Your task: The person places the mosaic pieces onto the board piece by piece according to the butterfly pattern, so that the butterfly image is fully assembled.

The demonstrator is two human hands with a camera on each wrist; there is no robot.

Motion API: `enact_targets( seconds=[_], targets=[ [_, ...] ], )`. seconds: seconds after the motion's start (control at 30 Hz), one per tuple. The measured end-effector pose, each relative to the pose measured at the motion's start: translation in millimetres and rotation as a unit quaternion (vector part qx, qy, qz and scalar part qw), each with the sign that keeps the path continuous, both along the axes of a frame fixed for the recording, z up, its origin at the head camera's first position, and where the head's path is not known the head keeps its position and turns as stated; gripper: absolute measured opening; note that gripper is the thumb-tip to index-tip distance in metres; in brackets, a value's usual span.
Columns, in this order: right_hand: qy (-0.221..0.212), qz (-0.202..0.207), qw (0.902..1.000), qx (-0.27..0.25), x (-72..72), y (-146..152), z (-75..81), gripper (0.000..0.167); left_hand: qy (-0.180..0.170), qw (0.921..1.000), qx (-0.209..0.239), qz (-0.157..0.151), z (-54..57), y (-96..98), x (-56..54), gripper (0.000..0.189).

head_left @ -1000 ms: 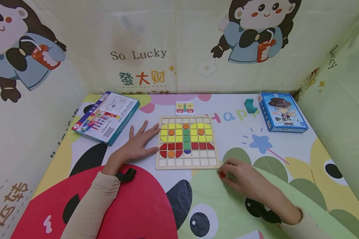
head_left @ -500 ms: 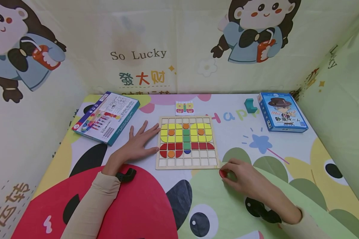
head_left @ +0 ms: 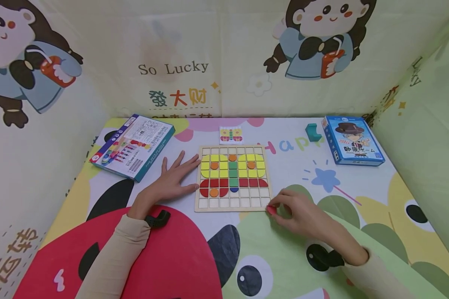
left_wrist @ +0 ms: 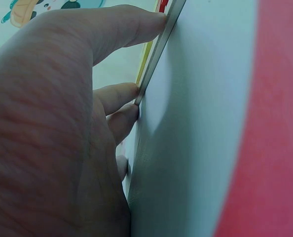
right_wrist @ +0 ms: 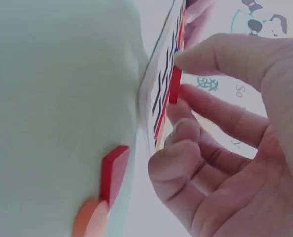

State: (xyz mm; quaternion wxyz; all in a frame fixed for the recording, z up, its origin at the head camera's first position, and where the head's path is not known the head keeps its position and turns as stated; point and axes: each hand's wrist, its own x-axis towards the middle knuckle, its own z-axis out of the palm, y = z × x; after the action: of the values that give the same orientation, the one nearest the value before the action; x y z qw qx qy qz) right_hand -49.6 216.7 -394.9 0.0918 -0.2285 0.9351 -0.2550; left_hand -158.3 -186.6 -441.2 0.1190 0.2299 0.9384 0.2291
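My left hand [head_left: 176,176] lies with fingers spread, its thumb and fingertips against the left edge of a wooden grid board [head_left: 234,209]. The left wrist view shows that thumb [left_wrist: 136,24] right at the board's rim. With thumb and fingers, my right hand [head_left: 303,214] pinches a small red tile [right_wrist: 175,86] by the board's lower right corner. Yellow, red, green, orange and blue tiles fill much of the grid in a butterfly shape. Bare squares show at its lower right and along the bottom row.
A small butterfly picture card [head_left: 230,135] lies behind the board. Another red tile [right_wrist: 114,170] and an orange round piece [right_wrist: 91,219] lie on the table near my right hand. Boxes stand at back left [head_left: 132,147] and back right [head_left: 354,141], with a teal piece [head_left: 313,132] beside the latter.
My right hand has shifted slightly left and away from me, bringing the red tile to the board's lower right corner. The left hand has stayed in place.
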Motion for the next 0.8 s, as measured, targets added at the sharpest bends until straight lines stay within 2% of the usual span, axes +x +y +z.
enact_targets(
  seconds=[0.37, 0.47, 0.6, 0.8],
  targets=[
    [0.019, 0.025, 0.9994, 0.012, -41.7, -46, -3.7, 0.025, -0.006, 1.0000, -0.001, 0.000, 1.7, 0.0, -0.3, 0.093],
    [0.023, 0.031, 0.9992, 0.011, -49.8, -56, -4.7, 0.030, -0.005, 1.0000, -0.001, 0.000, 1.3, -0.5, -0.3, 0.093],
    [0.020, 0.029, 0.9992, 0.020, -55.3, -62, -5.8, 0.038, -0.003, 1.0000, 0.004, -0.001, 0.6, -0.3, -0.2, 0.092],
    [0.020, 0.032, 0.9990, 0.022, -55.3, -62, -7.3, 0.036, -0.004, 1.0000, -0.001, 0.000, 0.8, -0.2, -0.3, 0.092]
  ],
)
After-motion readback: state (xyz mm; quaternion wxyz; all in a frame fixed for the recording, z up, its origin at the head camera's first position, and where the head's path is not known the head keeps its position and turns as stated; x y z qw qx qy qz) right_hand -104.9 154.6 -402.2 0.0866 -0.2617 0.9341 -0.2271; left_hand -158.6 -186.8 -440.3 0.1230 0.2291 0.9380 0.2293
